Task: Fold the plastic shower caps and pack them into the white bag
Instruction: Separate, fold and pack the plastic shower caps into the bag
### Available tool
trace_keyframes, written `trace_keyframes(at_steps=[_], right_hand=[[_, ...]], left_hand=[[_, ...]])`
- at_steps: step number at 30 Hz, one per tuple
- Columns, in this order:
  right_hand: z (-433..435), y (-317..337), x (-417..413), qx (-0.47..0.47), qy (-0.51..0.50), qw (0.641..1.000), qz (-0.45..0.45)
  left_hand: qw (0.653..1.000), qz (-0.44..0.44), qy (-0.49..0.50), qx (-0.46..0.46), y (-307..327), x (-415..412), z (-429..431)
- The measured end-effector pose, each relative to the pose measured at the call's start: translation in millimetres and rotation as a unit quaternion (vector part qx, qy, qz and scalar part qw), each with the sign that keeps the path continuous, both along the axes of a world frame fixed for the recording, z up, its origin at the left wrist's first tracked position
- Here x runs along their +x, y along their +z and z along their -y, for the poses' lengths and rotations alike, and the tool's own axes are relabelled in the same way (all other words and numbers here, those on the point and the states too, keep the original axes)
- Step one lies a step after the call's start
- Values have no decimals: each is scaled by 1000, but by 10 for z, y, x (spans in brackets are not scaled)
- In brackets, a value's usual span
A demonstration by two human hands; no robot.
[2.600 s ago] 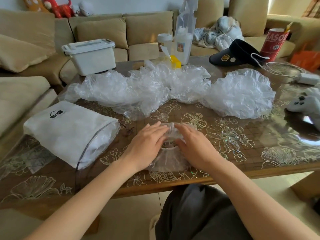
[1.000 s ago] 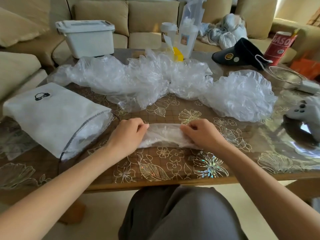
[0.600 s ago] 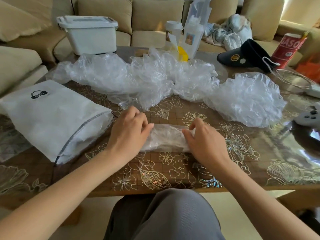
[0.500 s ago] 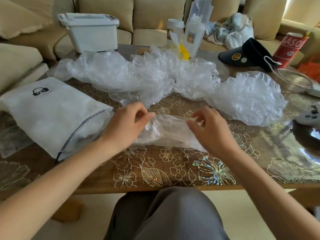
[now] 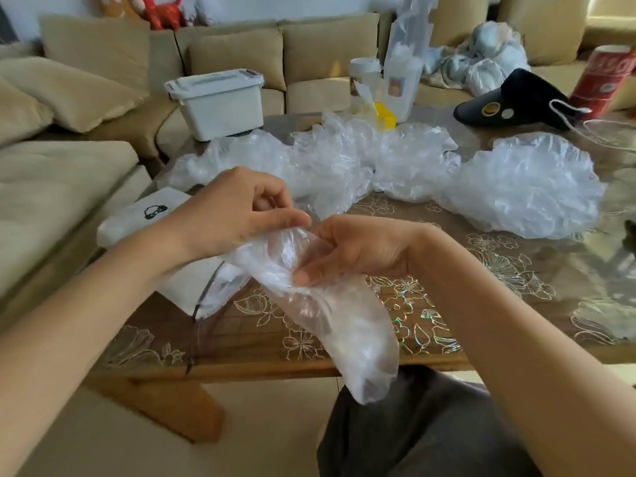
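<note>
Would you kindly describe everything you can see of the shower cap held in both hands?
The shower cap is thin, clear, crinkled plastic, gathered into a long, loose band. It is held clear of the table, slanting down from the hands toward the person's lap. The left hand pinches its upper end; the right hand grips it just below, thumb on the front. Its upper end sits before the mouth of the white bag; contact cannot be told.

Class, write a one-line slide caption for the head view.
Left hand and right hand hold a folded shower cap above the table, near the white bag.
</note>
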State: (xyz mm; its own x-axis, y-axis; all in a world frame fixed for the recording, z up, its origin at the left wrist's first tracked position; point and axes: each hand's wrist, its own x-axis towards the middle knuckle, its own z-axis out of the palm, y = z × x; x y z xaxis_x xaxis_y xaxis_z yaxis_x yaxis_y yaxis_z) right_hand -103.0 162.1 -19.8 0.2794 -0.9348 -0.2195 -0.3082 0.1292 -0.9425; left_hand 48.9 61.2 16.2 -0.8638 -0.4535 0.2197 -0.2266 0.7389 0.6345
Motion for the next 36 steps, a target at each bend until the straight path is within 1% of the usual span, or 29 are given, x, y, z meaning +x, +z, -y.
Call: trace_keyframes(at_steps=[1, 3, 4, 5, 6, 7, 9, 10, 11, 13, 15, 17, 20, 23, 25, 27, 28, 30, 33, 36], right_hand=[[-11, -37, 29, -5, -5, 1000, 3], [-62, -143, 86, -27, -49, 997, 49], [-99, -205, 107, -31, -88, 990, 101], [-136, -268, 133, -29, -130, 978, 162], [-177, -313, 153, -31, -168, 963, 209], [-211, -361, 175, -32, -198, 950, 238], [-268, -399, 223, -40, -226, 940, 254], [-292, -414, 236, -40, -230, 938, 255], [-305, -422, 249, -36, -231, 937, 258], [-337, -421, 270, -22, -229, 939, 255], [-346, -437, 276, -23, -233, 946, 226], [-342, -433, 287, -35, -255, 948, 189], [-323, -426, 312, -65, -289, 941, 165], [-310, -417, 320, -58, -317, 931, 171], [-314, -420, 304, -50, -333, 924, 182], [-321, -440, 277, -53, -347, 916, 196], [-326, -449, 265, -57, -352, 912, 202], [-329, -460, 254, -61, -348, 911, 210], [-341, -443, 276, -62, -308, 918, 242], [-342, -441, 279, -77, -285, 923, 246]], left_hand=[[999, -26, 33, -6, 25, 55, 24], [985, -133, 114, 8, 48, 142, 39], [971, -186, 146, 46, 5, 163, 11], [958, -213, 163, 101, -54, 171, -53], [952, -202, 165, 161, -130, 166, -139], [948, -162, 166, 216, -229, 152, -226], [937, -82, 168, 294, -411, 111, -353], [927, -70, 169, 327, -475, 90, -400], [916, -79, 180, 349, -519, 69, -423], [904, -110, 221, 349, -574, 26, -439], [912, -115, 242, 309, -615, 14, -436], [926, -108, 231, 280, -620, 40, -426], [930, -107, 212, 279, -598, 87, -431], [924, -132, 210, 290, -605, 112, -419], [911, -140, 193, 336, -605, 123, -424], [897, -117, 168, 391, -616, 131, -430], [895, -109, 162, 402, -627, 129, -435], [894, -117, 176, 396, -652, 124, -441], [893, -139, 215, 371, -687, 109, -431], [894, -119, 226, 368, -683, 127, -414]])
